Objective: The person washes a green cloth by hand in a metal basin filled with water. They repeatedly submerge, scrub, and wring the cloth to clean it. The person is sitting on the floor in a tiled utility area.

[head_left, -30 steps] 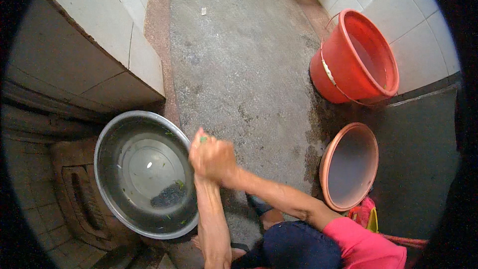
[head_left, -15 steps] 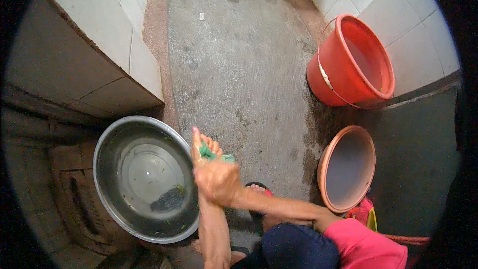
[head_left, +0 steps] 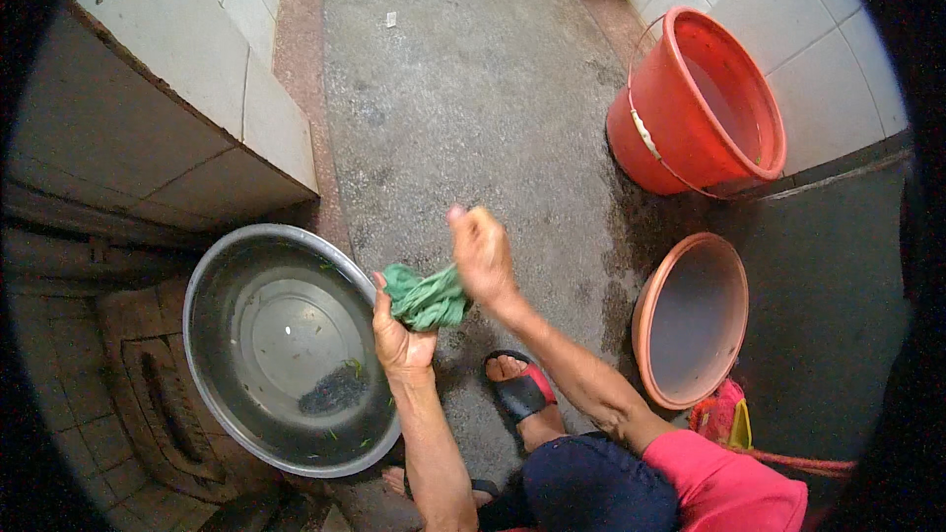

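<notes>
A bunched green cloth [head_left: 426,298], crumpled and folded, is held up just right of the metal basin. My left hand [head_left: 397,337] grips it from the left and below, thumb pointing up along its side. On the other side my right hand [head_left: 481,258] is closed at the cloth's right end, its back turned to view and slightly blurred; its inner fingers are hidden. The wide metal basin [head_left: 194,355] stands to the left with water, green bits of leaf and a dark patch at its bottom.
To the right stand a tall red bucket [head_left: 645,143] holding cloudy water and a smaller orange-pink tub [head_left: 642,335] with greyish water. A tiled wall corner [head_left: 281,128] juts out beyond the basin. My sandalled foot [head_left: 519,384] rests on the wet concrete floor [head_left: 463,118].
My hands were crossed and tight together with the cloth mostly hidden. Now the right hand has moved up and right, and the cloth shows loosened between them. The view has shifted slightly.
</notes>
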The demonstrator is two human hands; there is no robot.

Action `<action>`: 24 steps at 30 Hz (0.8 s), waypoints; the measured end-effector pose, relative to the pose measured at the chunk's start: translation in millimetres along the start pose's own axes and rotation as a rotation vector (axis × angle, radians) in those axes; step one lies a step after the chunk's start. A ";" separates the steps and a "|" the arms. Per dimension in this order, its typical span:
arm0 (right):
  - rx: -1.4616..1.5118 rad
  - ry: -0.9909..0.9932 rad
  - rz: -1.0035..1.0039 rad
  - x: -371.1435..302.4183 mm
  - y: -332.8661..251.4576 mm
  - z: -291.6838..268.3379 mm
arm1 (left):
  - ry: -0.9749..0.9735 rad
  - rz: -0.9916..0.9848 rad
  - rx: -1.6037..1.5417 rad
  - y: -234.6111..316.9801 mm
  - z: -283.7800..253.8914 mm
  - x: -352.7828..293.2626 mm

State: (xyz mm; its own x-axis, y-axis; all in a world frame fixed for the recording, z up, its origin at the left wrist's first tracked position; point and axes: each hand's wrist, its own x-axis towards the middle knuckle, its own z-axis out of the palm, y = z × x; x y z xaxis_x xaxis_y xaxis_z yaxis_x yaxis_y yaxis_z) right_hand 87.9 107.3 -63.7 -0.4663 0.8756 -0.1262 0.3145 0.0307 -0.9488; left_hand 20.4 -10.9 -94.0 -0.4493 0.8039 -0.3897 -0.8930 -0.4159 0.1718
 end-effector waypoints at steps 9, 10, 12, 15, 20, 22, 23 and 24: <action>-0.373 0.073 -0.496 -23.2 -25.8 37.9 | -0.136 -0.170 -0.302 -16.3 21.5 10.5; -0.323 0.097 -0.513 -27.3 -24.9 38.3 | -0.126 -0.237 -0.311 -10.1 25.0 14.5; -0.318 0.039 -0.667 -54.8 -20.8 33.3 | 0.081 -0.259 0.080 15.4 19.8 18.9; -0.519 0.030 -0.722 -64.6 -4.2 43.3 | 0.331 -0.050 0.399 1.4 25.7 8.5; -0.046 0.004 0.011 31.8 19.8 6.1 | 0.212 -0.096 0.112 -29.4 40.8 5.6; 0.279 -0.293 0.303 34.8 5.9 -12.6 | 0.121 -0.121 0.070 2.5 73.7 -8.3; 0.360 -0.522 0.414 31.7 -5.4 -29.6 | -0.075 -0.097 -0.004 21.5 69.3 -12.6; 0.424 -0.679 0.431 23.4 -15.7 -44.3 | -0.049 0.000 -0.014 31.0 67.0 -15.1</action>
State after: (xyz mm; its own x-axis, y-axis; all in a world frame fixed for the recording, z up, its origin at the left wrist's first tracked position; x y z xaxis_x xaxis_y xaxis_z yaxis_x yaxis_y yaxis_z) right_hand 108.7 148.7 -39.0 -0.8080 0.2931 -0.5111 0.3066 -0.5317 -0.7895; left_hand -2.1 -7.4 -22.1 -0.4506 0.8235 -0.3447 -0.8926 -0.4220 0.1587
